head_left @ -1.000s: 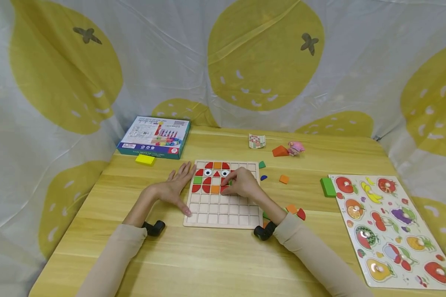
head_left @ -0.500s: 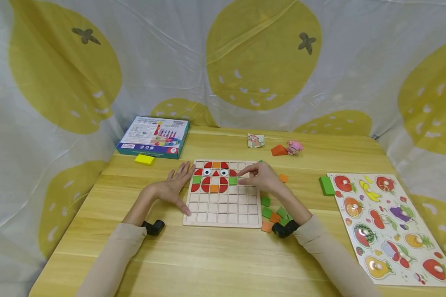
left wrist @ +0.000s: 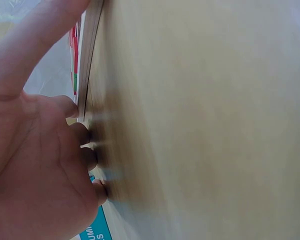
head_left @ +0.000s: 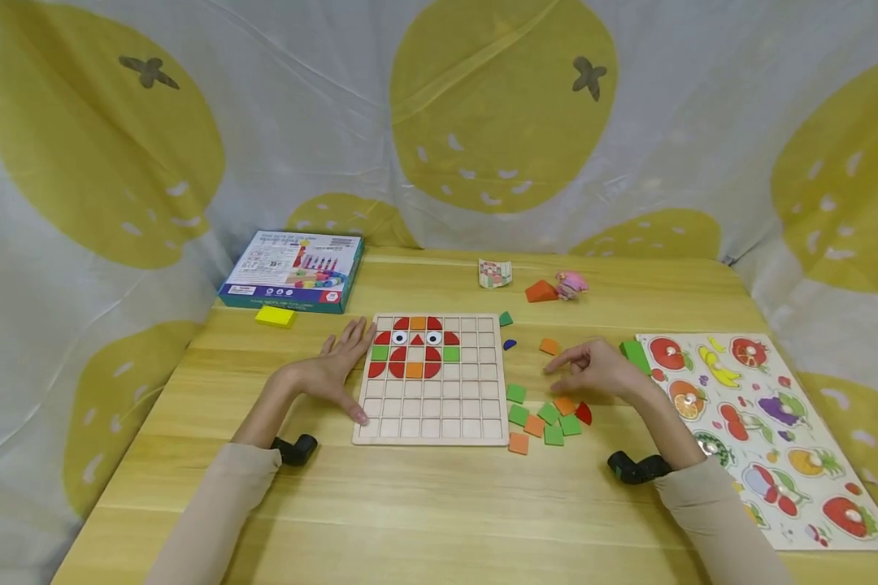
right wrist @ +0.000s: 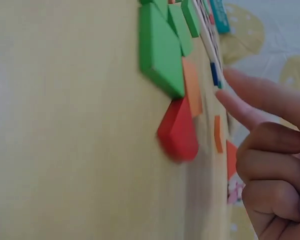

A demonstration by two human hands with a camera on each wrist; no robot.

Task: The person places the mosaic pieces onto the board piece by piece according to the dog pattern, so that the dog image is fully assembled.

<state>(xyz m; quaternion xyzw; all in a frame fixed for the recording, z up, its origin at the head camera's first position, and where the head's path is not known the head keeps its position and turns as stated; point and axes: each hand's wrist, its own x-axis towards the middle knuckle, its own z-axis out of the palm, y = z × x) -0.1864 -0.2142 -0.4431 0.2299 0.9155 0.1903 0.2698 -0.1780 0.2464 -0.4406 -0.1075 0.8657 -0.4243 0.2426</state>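
A square wooden grid board (head_left: 432,406) lies on the table, its upper left part filled with red, orange, green and eye tiles in a face-like pattern. My left hand (head_left: 329,370) is spread along the board's left edge, its thumb at the lower left corner. My right hand (head_left: 600,370) hovers right of the board with nothing in it, thumb and index finger extended and apart, the other fingers bent. Just below it lie several green tiles (head_left: 549,413), orange tiles (head_left: 534,425) and a red quarter-circle tile (right wrist: 180,132). Another orange tile (head_left: 549,347) lies near its fingertips.
A fruit puzzle board (head_left: 761,422) lies at the right with a green block (head_left: 635,356) at its corner. At the back stand a boxed toy set (head_left: 293,272), a yellow block (head_left: 274,317), a small picture card (head_left: 494,274), an orange-red wedge (head_left: 541,291) and a pink figurine (head_left: 571,283).
My right hand has left the board and moved right, past the loose tiles. A green tile shows in the grid where its fingers were. My left hand has stayed at the board's edge.
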